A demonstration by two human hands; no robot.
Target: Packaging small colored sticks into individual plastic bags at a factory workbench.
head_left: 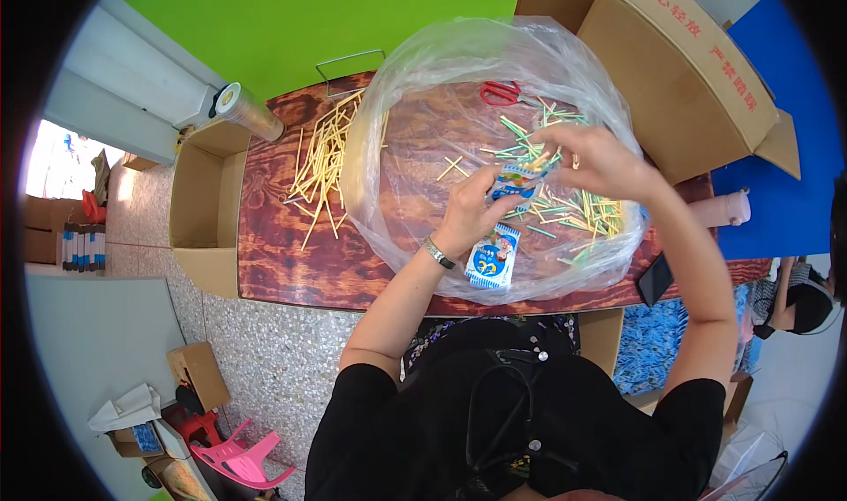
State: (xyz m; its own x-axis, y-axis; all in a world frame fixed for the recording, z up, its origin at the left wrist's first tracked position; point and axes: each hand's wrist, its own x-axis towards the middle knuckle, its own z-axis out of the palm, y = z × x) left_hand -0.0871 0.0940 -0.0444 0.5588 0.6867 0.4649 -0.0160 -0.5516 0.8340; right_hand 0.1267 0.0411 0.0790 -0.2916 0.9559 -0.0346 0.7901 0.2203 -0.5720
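My left hand (472, 203) grips a small blue-and-white packet (519, 182) upright, its thumb across the front. Curled at the packet's top is my right hand (600, 161), its fingers closed around short yellow and green sticks (535, 160) at the packet's mouth. A second blue-and-white packet (492, 256) lies just below my left hand. Both hands work over a large clear plastic bag (415, 228), its rim rolled open on the table. Loose green and yellow sticks (602, 212) are scattered inside it, with two crossed sticks (453, 168) apart on the left. Red-handled scissors (501, 93) lie at the far side.
Longer yellow sticks (322, 161) are heaped left of the bag on the reddish wooden table (273, 254). A clear jar (251, 113) stands at the far left, beside an open cardboard box (207, 192). A big carton (679, 78), pink bottle (719, 210) and dark phone (655, 280) are on the right.
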